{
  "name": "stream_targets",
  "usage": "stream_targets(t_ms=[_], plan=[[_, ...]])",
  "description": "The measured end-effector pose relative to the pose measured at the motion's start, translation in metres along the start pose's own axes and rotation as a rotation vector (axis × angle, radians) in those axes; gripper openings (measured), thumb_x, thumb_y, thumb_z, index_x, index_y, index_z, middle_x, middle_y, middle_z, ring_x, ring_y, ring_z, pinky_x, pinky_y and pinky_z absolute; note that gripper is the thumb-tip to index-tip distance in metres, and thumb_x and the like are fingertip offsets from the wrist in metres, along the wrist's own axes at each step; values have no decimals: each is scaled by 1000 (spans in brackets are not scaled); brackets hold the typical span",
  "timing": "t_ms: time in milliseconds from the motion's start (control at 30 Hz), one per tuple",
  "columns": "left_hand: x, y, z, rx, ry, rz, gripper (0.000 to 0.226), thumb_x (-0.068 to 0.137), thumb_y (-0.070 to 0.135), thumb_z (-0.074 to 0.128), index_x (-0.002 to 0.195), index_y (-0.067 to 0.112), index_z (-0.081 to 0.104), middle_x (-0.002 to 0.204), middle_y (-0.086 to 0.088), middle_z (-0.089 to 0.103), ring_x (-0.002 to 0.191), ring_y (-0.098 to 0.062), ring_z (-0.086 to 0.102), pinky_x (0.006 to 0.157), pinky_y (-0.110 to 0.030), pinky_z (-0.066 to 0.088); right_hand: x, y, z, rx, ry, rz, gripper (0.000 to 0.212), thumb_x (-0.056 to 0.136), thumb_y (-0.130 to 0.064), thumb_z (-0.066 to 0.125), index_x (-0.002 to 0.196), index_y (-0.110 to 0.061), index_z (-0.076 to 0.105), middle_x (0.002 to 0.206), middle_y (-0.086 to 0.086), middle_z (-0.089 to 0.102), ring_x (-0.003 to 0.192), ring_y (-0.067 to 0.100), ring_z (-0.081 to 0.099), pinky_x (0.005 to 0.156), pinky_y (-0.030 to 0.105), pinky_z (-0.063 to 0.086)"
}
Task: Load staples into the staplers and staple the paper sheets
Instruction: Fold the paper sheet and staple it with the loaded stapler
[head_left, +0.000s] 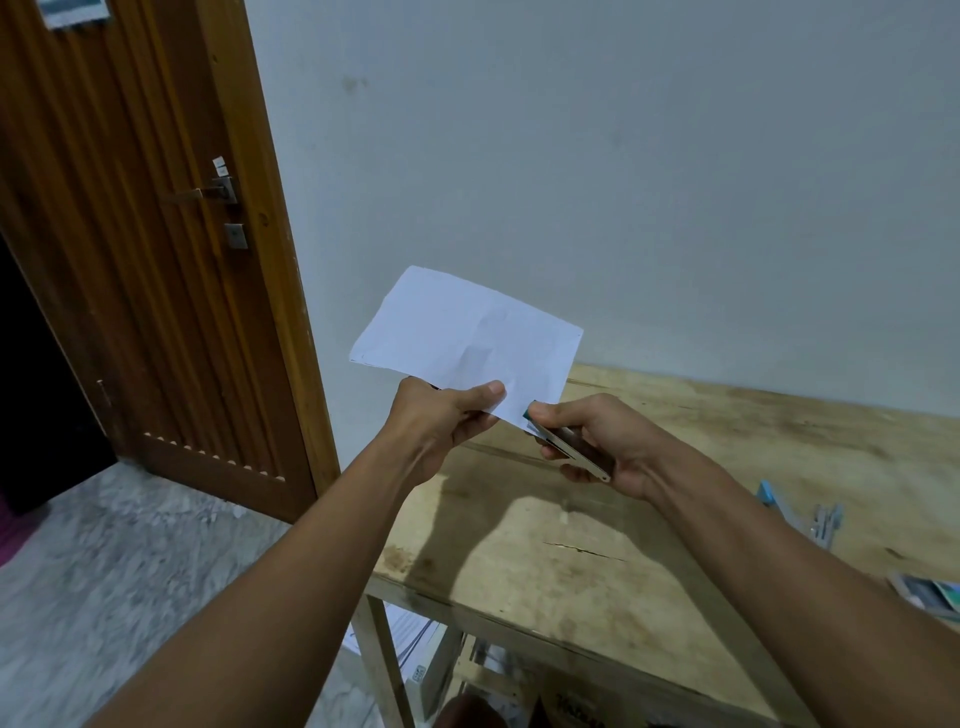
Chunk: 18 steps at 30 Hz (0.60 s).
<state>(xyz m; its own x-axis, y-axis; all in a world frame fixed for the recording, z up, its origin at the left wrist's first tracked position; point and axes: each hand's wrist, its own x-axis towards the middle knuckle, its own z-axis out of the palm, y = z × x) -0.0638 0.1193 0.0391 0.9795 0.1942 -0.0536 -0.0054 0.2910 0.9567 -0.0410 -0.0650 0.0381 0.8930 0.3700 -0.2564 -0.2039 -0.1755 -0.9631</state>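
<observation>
Paper sheets (467, 332) look light and floppy, likely to sag unless held close to the stapler (569, 451) at their near-right corner. The left hand (441, 421) pinches their near edge, and the right hand (610, 441) curls round the stapler.

We held the paper sheets (467, 338) above the table's (701, 467) far left corner, stapler (566, 447) at their right, door (145, 234) far left.
</observation>
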Motion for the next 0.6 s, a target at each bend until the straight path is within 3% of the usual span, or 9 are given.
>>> stream_targets(t_ms=[100, 300, 400, 533, 600], plan=[[1, 0, 0, 3, 16, 1, 34, 72, -1, 81, 99, -14, 67, 102, -19, 70, 84, -20, 71, 67, -25, 58, 2, 1, 2, -1, 29, -31, 15, 78, -33, 73, 85, -19, 73, 79, -7, 68, 72, 10, 65, 73, 32, 45], [4, 2, -9, 15, 67, 7, 34, 71, 0, 81, 99, -12, 67, 113, -23, 69, 89, -23, 70, 70, -26, 57, -4, 5, -5, 103, -161, -1, 31, 82, -37, 70, 96, -10, 69, 91, 4, 66, 79, 18, 67, 77, 40, 55], [3, 0, -13, -12, 57, -6, 29, 72, -1, 80, 98, -8, 68, 109, -18, 71, 87, -23, 71, 72, -28, 59, -5, 9, -7, 171, -122, -30, 45, 73, -44, 71, 99, -9, 66, 83, 6, 62, 64, 14, 56, 57, 30, 48], [1, -4, -13, -40, 21, -17, 33, 73, -2, 79, 104, -5, 68, 107, -15, 73, 88, -22, 72, 75, -29, 60, 0, 14, -4, 276, 57, -31, 24, 73, -29, 80, 78, -18, 60, 57, -4, 39, 44, 7, 28, 39, 18, 27], [1, -5, -12, -41, 18, -25, 35, 72, -2, 80, 104, -7, 68, 109, -17, 72, 94, -24, 72, 78, -31, 59, 1, 15, 1, 232, 120, -42, 20, 75, -21, 81, 76, -16, 61, 59, -4, 45, 42, 7, 22, 36, 17, 24]])
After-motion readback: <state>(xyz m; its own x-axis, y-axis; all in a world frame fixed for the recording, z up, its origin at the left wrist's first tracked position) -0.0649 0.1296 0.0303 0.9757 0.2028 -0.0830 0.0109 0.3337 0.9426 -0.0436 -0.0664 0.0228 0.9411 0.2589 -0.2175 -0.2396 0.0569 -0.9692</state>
